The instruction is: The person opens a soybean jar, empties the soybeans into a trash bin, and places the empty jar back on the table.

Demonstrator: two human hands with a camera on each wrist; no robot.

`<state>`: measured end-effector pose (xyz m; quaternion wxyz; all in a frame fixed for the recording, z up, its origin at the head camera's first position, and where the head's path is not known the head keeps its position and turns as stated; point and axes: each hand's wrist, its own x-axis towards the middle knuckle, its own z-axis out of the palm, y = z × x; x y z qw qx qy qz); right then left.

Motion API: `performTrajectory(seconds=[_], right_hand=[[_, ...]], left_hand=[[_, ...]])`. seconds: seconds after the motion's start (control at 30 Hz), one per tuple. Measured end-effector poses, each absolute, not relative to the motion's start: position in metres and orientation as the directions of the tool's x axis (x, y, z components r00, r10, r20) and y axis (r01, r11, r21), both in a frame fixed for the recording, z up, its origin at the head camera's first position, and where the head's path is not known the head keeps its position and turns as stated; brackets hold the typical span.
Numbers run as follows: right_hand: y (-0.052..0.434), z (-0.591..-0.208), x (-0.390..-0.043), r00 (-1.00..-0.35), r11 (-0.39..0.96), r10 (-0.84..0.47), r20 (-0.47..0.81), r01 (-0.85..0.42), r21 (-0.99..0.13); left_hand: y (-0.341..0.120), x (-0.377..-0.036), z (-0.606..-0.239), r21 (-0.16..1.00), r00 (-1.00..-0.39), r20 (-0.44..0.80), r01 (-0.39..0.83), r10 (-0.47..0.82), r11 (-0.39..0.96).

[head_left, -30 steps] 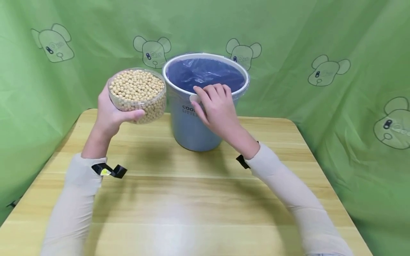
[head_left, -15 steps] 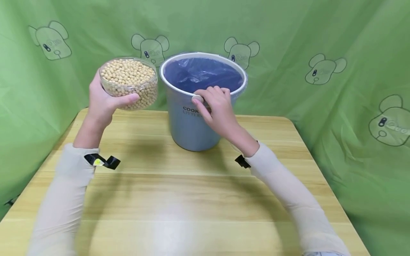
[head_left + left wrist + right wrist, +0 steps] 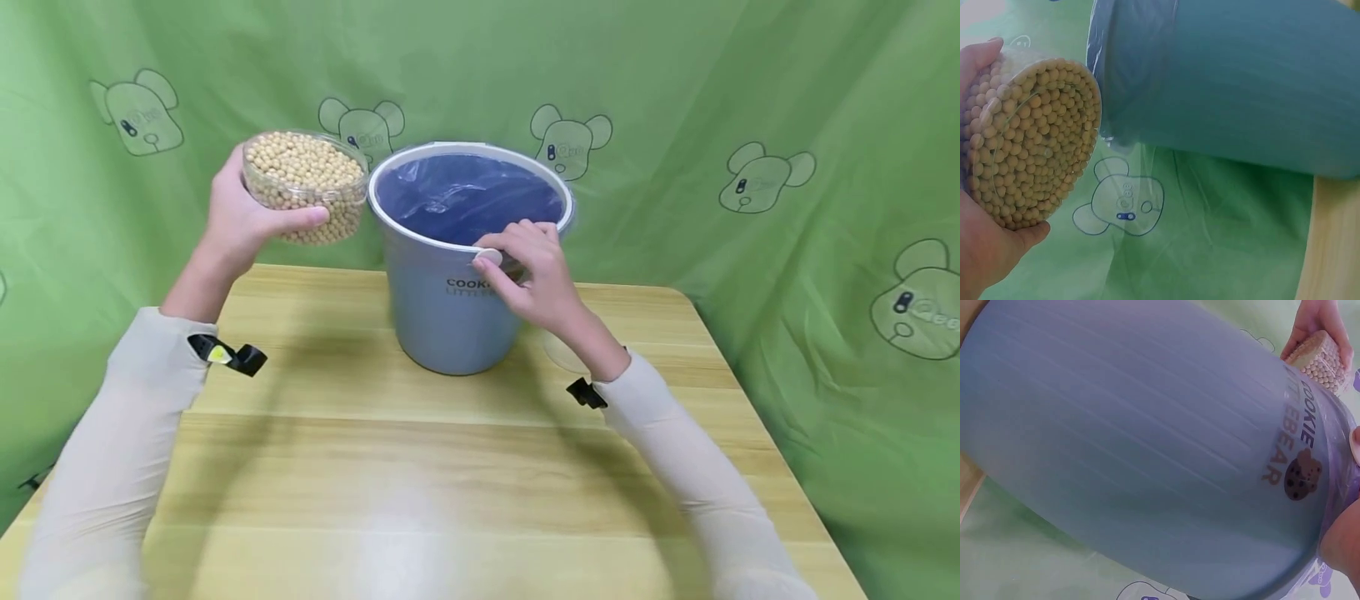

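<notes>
In the head view my left hand point(image 3: 242, 215) grips a clear round plastic container point(image 3: 343, 218) by its side, thumb across the front. Pale soybeans point(image 3: 303, 160) fill it to the top. It is held up off the table, just left of a grey trash bin point(image 3: 450, 321), its far right side close to the bin's rim. My right hand point(image 3: 542, 271) pinches the bin's front rim at a small round pale tab point(image 3: 491, 257), thumb outside and fingers over the edge. A clear bag point(image 3: 457, 196) lines the bin.
A clear round lid point(image 3: 561, 353) lies on the wooden table point(image 3: 420, 467), partly behind my right wrist. A green curtain point(image 3: 660, 92) with printed mouse heads hangs close behind and around the table.
My left hand has raised the container of soybeans, which now leans slightly toward the bin. The bin has shifted slightly toward me with my right hand on its rim. The clear lid has come into sight.
</notes>
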<state>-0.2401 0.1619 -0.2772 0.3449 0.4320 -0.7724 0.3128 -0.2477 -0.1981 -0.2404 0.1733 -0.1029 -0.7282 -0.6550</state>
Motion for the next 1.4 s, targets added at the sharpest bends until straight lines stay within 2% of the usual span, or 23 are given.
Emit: performTrajectory(seconds=[0.2,0.47,0.77,1.4], right_hand=[[0.162,-0.279,-0.238,-0.392,0.447,-0.453,0.801,-0.877,-0.176],[0.16,-0.278,-0.239,-0.375,0.451,-0.451,0.81,-0.879,-0.155],[0.159,-0.279,-0.241,-0.369,0.451,-0.457,0.809,-0.88,-0.147],[0.161,-0.28,-0.241,-0.365,0.454,-0.452,0.814,-0.88,-0.142]], left_hand=[[-0.2,-0.255,-0.23,0.898,-0.927,0.369,0.337,-0.065,0.283],[-0.201,-0.267,-0.203,0.902,-0.938,0.345,0.323,-0.028,0.287],[-0.199,-0.282,-0.175,0.872,-0.94,0.341,0.323,0.018,0.369],[-0.183,-0.294,-0.167,0.759,-0.946,0.297,0.316,0.129,0.57]])
